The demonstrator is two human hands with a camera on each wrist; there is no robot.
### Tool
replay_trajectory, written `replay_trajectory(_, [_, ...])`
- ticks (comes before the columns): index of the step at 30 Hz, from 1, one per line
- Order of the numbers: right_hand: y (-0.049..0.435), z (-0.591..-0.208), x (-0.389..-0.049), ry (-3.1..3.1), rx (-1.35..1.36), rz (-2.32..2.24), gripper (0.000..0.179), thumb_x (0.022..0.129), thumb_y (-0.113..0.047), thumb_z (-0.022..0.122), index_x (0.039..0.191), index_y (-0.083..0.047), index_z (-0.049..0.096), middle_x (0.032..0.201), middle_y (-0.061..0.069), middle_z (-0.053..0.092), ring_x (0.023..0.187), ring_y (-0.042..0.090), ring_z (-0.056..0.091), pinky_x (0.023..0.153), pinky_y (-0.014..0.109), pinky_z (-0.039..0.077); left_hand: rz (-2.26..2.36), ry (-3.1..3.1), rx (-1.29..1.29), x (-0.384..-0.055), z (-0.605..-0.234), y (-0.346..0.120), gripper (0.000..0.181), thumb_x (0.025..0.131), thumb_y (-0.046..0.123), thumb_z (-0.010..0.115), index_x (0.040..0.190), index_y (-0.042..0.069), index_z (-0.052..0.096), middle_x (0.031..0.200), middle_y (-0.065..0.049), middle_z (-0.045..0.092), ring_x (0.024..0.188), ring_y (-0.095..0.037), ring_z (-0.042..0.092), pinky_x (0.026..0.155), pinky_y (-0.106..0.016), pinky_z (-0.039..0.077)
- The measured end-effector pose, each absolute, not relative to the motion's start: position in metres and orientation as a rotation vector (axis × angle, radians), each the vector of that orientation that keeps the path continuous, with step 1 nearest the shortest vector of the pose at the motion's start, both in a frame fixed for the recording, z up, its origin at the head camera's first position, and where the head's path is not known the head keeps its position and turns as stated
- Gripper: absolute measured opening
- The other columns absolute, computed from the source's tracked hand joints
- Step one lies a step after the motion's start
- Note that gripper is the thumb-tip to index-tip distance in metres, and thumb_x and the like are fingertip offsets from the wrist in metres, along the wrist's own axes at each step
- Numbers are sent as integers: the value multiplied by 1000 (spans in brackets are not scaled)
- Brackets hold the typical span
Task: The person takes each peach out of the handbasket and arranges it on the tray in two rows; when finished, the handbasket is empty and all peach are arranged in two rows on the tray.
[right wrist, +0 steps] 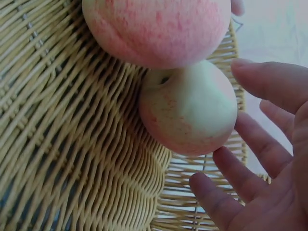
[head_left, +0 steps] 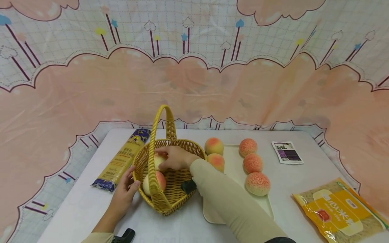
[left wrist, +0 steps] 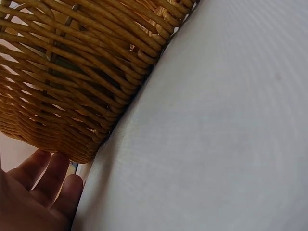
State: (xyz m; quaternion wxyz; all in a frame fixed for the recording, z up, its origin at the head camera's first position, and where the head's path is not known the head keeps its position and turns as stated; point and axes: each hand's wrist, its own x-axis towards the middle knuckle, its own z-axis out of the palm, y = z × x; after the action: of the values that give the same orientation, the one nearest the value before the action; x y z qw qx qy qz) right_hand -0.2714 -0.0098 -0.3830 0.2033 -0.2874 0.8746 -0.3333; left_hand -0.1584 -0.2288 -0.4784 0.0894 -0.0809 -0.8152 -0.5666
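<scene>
1. Left hand: fingers extended against the outside of a yellow woven wicker basket with an arched handle; nothing gripped. It appears to steady the basket.
2. Right hand: inside the basket, fingers loosely spread at a pale, pink-blushed round peach; no firm grasp evident. That peach touches a redder-sided peach.
3. Step, as judged: positioning the peach in the basket; setting down or picking up cannot be told. Next move calls for clearing the handle and the adjoining peach.
4. Beige sleeve crosses a cream rectangular tray, obstructing access. Two yellow-red peaches stand at its left edge, three coral speckled fruits at its right.
5. Outlying: orange-yellow grain bag, yellow-and-blue spaghetti packet, white dark-labelled sachet.
</scene>
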Motion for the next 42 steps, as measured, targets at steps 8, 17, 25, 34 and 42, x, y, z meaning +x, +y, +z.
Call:
replay_trajectory(8, [-4, -381, -273, 2470, -835, -912, 59, 92, -18, 73, 147, -18, 52, 129, 0, 60, 114, 12, 54, 93, 26, 44, -1649, -2437, -228, -158, -477, -228, 54, 104, 9, 49, 153, 0, 28, 145, -35, 39, 109, 10, 45, 86, -14, 41])
replay_trajectory(17, [-9, -386, -273, 2534, -751, -933, 49, 93, -12, 69, 141, -10, 58, 109, 1, 62, 94, 13, 54, 80, 27, 45, -1675, -2453, -215, -158, -476, -227, 56, 104, 11, 50, 154, 0, 26, 150, -33, 35, 128, -40, 45, 87, -11, 38])
replay_trajectory(25, [-11, -390, -274, 2541, -717, -861, 54, 90, -19, 75, 140, -10, 57, 127, 7, 62, 99, 15, 59, 80, 27, 49, -1676, -2449, -229, -158, -476, -228, 56, 104, 10, 49, 154, 0, 25, 150, -33, 35, 130, -44, 41, 87, -7, 35])
replay_trajectory(34, [-9, -393, -275, 2501, -721, -841, 60, 87, -26, 80, 141, -17, 55, 125, 4, 61, 98, 15, 59, 81, 29, 48, -1675, -2447, -214, -157, -475, -227, 55, 104, 11, 49, 154, 0, 27, 150, -32, 35, 129, -44, 43, 88, -12, 38])
replay_trajectory(42, [-10, -394, -274, 2495, -718, -852, 59, 88, -28, 79, 140, -17, 55, 120, 3, 62, 97, 15, 59, 82, 28, 48, -1679, -2457, -208, -156, -475, -226, 56, 104, 11, 49, 154, 0, 25, 149, -34, 35, 130, -44, 42, 88, -9, 36])
